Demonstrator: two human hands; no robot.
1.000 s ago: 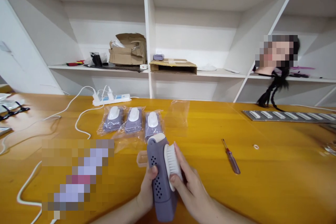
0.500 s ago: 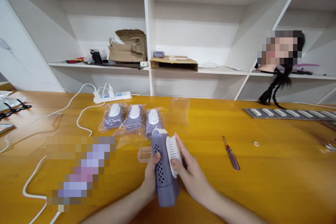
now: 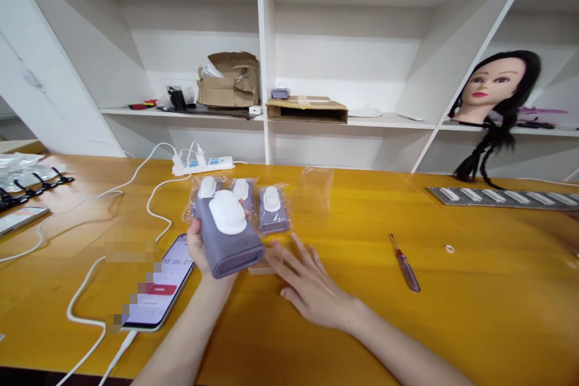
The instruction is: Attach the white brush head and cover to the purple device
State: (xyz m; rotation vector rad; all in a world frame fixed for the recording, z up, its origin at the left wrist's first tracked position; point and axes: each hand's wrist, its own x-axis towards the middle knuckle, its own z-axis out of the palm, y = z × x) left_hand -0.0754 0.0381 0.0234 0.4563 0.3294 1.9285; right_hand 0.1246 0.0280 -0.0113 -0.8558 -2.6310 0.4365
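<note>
1. Unit, purple, one: held up above the table, left of centre, tilted, with one end turned toward the viewer.
2. White piece, oval: seated on the unit's upper face.
3. Left hand: wrapped around the unit from below and behind, grasping it; the thumb was set at the left side and fingertips were seen at the far right edge.
4. Right hand: fingers spread and released, palm down, nothing seen held; it was placed right of the unit, near its end.
5. Tub, translucent: partly hidden below the unit and by the right fingertips; whether it was touched could not be told.
6. Bagged units, three, purple with white tops: laid in a row behind; two were partly covered by the held unit.
7. Clear bag: laid flat, right of that row.
8. Phone: laid left of the left forearm, lit, a timer displayed, cable attached.
9. Power strip, white: set at the back, two plugs inserted.
10. Screwdriver, red-handled: laid well right of the right hand.
11. Ring, white: laid beyond the screwdriver, to its right.
12. Mannequin head, black-haired: stood on the right shelf.
</note>
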